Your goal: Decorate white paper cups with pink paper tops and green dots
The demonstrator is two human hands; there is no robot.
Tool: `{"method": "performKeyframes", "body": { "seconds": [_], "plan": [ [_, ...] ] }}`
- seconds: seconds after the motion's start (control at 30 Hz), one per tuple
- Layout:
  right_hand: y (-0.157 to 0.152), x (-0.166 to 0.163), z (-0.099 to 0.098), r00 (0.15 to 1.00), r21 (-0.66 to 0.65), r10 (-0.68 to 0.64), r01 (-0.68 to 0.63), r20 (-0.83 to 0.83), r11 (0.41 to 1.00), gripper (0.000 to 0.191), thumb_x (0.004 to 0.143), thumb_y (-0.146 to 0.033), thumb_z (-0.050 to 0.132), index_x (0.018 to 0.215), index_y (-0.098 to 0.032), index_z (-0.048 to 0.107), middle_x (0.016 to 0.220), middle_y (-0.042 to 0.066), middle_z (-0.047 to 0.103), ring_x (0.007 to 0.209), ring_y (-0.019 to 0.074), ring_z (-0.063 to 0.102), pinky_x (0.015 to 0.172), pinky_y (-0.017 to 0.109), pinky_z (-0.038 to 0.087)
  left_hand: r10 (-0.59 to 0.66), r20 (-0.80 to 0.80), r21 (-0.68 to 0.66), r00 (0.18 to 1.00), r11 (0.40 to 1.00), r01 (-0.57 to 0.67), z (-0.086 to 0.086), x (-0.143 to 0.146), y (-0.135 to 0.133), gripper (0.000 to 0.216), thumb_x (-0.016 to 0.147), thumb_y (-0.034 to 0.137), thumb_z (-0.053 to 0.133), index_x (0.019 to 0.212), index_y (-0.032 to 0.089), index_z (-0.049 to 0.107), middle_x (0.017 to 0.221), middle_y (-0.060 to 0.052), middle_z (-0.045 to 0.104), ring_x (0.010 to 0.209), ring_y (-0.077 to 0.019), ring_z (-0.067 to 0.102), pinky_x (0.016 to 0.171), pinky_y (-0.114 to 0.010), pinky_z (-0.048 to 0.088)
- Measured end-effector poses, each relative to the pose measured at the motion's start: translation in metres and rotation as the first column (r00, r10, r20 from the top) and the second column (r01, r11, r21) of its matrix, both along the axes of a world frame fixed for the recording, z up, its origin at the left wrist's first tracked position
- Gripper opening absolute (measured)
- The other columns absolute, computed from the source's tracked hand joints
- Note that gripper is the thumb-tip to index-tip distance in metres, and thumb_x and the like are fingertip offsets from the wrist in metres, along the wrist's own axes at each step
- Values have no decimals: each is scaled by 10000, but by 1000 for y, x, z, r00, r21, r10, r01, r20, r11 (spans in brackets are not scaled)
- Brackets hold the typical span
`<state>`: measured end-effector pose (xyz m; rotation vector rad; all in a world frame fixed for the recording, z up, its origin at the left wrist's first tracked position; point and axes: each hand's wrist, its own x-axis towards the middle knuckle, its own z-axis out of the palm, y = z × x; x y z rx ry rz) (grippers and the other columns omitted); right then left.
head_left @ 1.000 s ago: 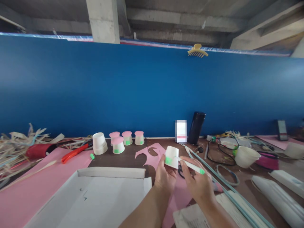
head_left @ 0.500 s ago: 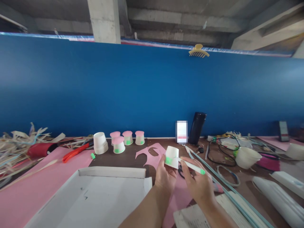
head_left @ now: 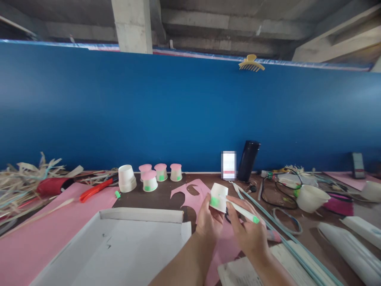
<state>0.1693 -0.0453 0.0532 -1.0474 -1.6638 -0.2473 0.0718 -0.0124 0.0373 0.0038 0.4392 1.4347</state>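
The left hand (head_left: 210,220) is curled round a small white paper cup (head_left: 219,197), gripping it from the left and below, above the table (head_left: 162,197). The cup's long axis is near upright, its top leaning a little toward the right hand (head_left: 250,231). A green patch marks the lower left of the wall that faces the person.

The right hand grips a white marker (head_left: 242,209). The marker's long axis slopes: its tip points up and leftward to the cup's wall, and its green end points down and rightward across the fingers. Whether the tip touches the wall, I cannot tell.

Just beyond the left hand lies cut pink paper (head_left: 190,199). To that hand's left are a white tray (head_left: 133,248) and, farther off, a small green cap (head_left: 118,194). Beyond and left of it stand four cups topped with pink discs (head_left: 149,182). A dark bottle (head_left: 249,161) stands beyond the right hand; pale blue cords (head_left: 306,253) run to its right.
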Motion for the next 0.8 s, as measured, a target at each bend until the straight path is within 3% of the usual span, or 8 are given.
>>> {"method": "performKeyframes", "body": {
  "seconds": [0.27, 0.8],
  "plan": [
    [2, 1, -1, 1000, -32, -6, 6, 7, 999, 182, 899, -264, 553, 1015, -193, 673, 951, 84, 714, 901, 224, 666, 796, 335, 533, -12, -22, 12, 1000, 1000, 12, -5, 1, 2, 226, 839, 278, 660, 1009, 130, 656, 1100, -127, 707, 1039, -242, 670, 819, -273, 581],
    [1, 3, 1, 998, -39, -57, 58, 17, 998, 170, 903, -273, 539, 972, -193, 672, 929, 70, 715, 887, 201, 667, 806, 308, 528, 24, -18, 7, 1000, 1000, -24, 4, -3, -1, 213, 853, 251, 641, 1018, 116, 638, 1013, -141, 724, 963, -230, 698, 755, -263, 595]
  ]
}}
